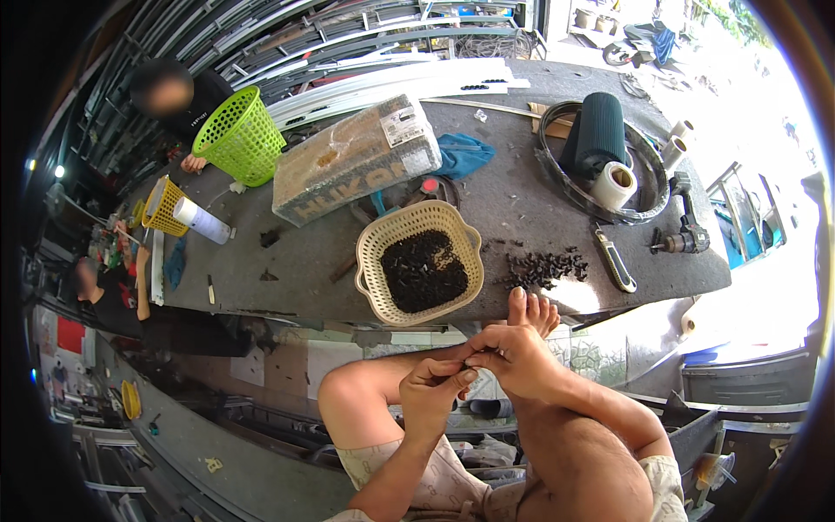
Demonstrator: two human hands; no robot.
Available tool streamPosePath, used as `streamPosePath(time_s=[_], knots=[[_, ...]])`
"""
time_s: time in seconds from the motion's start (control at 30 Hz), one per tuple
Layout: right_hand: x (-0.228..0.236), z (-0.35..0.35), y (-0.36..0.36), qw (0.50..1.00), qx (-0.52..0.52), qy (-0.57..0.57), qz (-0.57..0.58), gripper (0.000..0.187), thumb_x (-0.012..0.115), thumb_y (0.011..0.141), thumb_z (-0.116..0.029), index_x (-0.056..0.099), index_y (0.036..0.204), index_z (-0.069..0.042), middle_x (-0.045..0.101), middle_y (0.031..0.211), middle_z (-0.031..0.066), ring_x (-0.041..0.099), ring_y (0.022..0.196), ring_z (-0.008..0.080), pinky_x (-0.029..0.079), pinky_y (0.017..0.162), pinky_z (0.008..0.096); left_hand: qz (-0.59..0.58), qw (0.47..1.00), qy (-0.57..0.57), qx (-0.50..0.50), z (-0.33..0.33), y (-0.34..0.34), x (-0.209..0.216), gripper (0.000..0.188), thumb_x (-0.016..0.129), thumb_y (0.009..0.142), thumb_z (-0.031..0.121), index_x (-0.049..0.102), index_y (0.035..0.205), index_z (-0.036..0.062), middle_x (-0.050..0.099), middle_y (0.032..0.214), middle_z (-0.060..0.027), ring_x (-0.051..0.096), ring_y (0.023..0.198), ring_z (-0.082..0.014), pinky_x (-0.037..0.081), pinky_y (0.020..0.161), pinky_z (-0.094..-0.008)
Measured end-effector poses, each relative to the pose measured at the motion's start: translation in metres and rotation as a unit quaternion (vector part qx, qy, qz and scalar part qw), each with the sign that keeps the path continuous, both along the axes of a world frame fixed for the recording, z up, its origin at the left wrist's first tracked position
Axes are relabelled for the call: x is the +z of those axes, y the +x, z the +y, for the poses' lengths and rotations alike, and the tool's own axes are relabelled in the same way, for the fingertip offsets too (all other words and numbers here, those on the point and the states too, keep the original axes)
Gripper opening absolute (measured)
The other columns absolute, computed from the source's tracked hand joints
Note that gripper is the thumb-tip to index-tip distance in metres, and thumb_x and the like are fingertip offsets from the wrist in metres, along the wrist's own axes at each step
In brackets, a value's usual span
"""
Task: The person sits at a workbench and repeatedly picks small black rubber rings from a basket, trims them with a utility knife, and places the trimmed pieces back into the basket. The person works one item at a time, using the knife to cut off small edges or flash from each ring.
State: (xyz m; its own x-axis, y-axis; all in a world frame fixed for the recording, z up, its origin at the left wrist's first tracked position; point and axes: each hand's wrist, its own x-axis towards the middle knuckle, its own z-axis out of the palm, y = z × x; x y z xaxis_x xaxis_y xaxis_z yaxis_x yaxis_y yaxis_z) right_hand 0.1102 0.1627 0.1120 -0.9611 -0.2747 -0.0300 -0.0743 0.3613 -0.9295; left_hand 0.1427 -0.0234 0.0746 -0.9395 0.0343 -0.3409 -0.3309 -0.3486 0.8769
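Note:
My left hand (430,393) and my right hand (515,355) meet above my lap, fingers pinched together. Something small and dark seems to sit between the fingertips, too small to name. Just beyond them, at the table's front edge, a cream plastic basket (365,277) holds many small black pieces (422,283). To its right, a loose pile of similar black pieces (546,268) lies on the grey tabletop, close to my bare foot (532,313).
A utility knife (616,261) and a cordless drill (683,235) lie on the right. Behind are a black coil (552,165) around rolls, a wrapped box (348,165) and a green basket (239,139). A person (187,100) stands at the far left; another (113,287) is nearer.

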Motion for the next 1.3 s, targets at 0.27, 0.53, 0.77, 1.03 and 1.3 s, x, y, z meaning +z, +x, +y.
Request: streamPosePath(time_s=[0.27,0.53,0.77,1.03,1.3], knots=[[-0.014,-0.003,-0.006,0.973,-0.007,0.058,0.222,0.028,0.083,0.074,-0.011,0.070,0.099,-0.005,0.069,0.092,0.0097,0.070,0.089,0.0320,0.055,0.081,0.0401,0.057,0.996,-0.072,-0.010,0.009,-0.016,0.009,0.023,0.087,0.083,-0.006,0.065,0.087,-0.0009,0.072,0.076,-0.0078,0.062,0.063,-0.0078,0.049,0.055,-0.0215],[-0.006,-0.003,-0.010,0.947,0.002,0.109,0.302,0.033,0.075,0.073,-0.006,0.067,0.105,-0.008,0.065,0.097,0.0052,0.066,0.093,0.0258,0.051,0.083,0.0385,0.058,0.997,-0.040,-0.032,0.005,-0.029,0.023,0.024,0.088,0.082,-0.004,0.066,0.089,-0.0009,0.072,0.076,-0.0074,0.062,0.063,-0.0059,0.048,0.055,-0.0198],[-0.002,-0.005,-0.009,0.957,-0.048,0.017,0.285,0.026,0.073,0.089,-0.002,0.065,0.114,-0.003,0.071,0.097,0.0108,0.070,0.089,0.0308,0.055,0.082,0.0408,0.056,0.998,0.002,-0.038,-0.001,-0.031,0.021,0.023,0.085,0.085,-0.005,0.066,0.095,-0.0003,0.074,0.084,-0.0101,0.064,0.067,-0.0073,0.051,0.058,-0.0213],[-0.001,0.008,-0.005,0.956,-0.222,-0.038,0.189,0.019,0.073,0.095,-0.005,0.066,0.113,-0.003,0.073,0.096,0.0110,0.072,0.083,0.0225,0.055,0.077,0.0318,0.198,0.953,-0.228,-0.037,-0.018,-0.074,0.032,0.023,0.087,0.089,0.011,0.068,0.096,0.0011,0.073,0.083,-0.0019,0.061,0.071,-0.0045,0.051,0.066,-0.0241],[-0.002,0.019,-0.007,0.948,-0.262,-0.079,0.165,0.018,0.074,0.093,-0.001,0.067,0.109,-0.002,0.072,0.090,0.0073,0.070,0.077,0.0174,0.054,0.072,0.0317,0.271,0.729,-0.612,-0.144,-0.047,-0.163,0.034,0.018,0.074,0.090,0.008,0.073,0.107,0.0019,0.075,0.102,-0.0176,0.071,0.096,-0.0402,0.056,0.088,-0.0462]])
